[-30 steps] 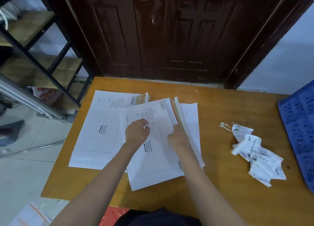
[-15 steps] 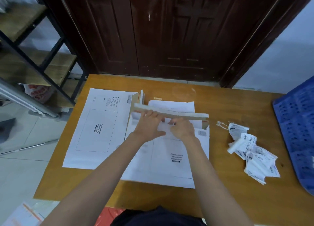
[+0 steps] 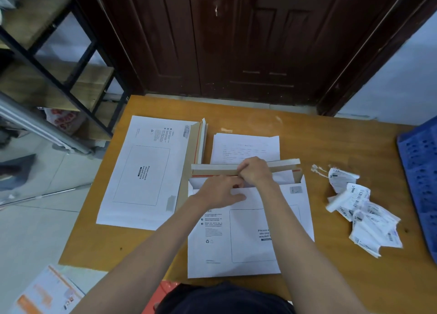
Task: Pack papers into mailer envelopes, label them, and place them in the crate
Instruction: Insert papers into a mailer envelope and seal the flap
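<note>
A white mailer envelope (image 3: 238, 240) lies in front of me on the wooden table (image 3: 331, 278), its brown flap (image 3: 212, 169) raised at the far end. My right hand (image 3: 255, 173) grips the flap near its middle. My left hand (image 3: 220, 192) lies on the envelope's mouth with fingers curled at the opening. A stack of printed papers (image 3: 246, 147) sits just behind the flap. To the left rests a pile of more white mailers (image 3: 144, 172). The blue crate (image 3: 419, 179) shows at the right edge.
A heap of crumpled label sheets and backing strips (image 3: 361, 209) lies between the envelope and the crate. A dark wooden door (image 3: 236, 41) stands behind the table. A black metal shelf (image 3: 59, 60) is at the left. More mailers (image 3: 45, 292) lie on the floor.
The envelope has been turned from lying skewed to lying lengthwise toward me, with its flap lifted at the far end. Both hands moved up to the flap and mouth. The paper stack now shows behind.
</note>
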{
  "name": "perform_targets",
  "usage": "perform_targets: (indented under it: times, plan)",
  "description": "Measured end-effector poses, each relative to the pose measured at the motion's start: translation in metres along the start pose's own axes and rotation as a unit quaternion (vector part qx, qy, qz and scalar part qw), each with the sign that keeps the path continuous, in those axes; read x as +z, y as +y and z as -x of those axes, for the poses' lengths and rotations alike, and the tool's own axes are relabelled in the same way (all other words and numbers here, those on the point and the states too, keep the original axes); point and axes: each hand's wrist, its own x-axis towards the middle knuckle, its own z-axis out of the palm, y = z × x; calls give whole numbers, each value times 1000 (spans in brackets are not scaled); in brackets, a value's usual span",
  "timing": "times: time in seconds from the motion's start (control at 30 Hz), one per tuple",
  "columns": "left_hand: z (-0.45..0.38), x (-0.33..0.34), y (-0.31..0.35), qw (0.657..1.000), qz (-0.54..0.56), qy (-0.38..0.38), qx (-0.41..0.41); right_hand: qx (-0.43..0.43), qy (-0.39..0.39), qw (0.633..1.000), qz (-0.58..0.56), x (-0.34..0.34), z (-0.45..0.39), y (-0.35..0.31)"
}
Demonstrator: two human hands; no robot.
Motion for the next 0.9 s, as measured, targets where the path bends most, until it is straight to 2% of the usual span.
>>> perform_targets:
  times: [0.17, 0.33, 0.43, 0.5, 0.6, 0.8, 0.9]
  plan:
    - [5, 6, 0, 999, -23, 30, 24, 17, -21, 997, 72, 1, -7, 7]
    - [6, 6, -1, 998, -8, 50, 25, -44, -95, 990, 99, -4, -4, 14]
    - [9, 6, 2, 996, -27, 71, 44, -39, -131, 978, 157, -9, -5, 15]
    - [11, 8, 4, 992, -44, 99, 63, -28, -121, 970, 208, -9, -5, 13]
    - [14, 10, 7, 986, -50, 131, 85, -60, -93, 953, 282, -13, -4, 7]
    - [20, 16, 8, 950, -150, 226, 157, -88, -157, 961, 210, -25, -2, -5]
    - [19, 21, 7, 941, -159, 244, 171, -82, -182, 958, 204, -24, -3, -7]
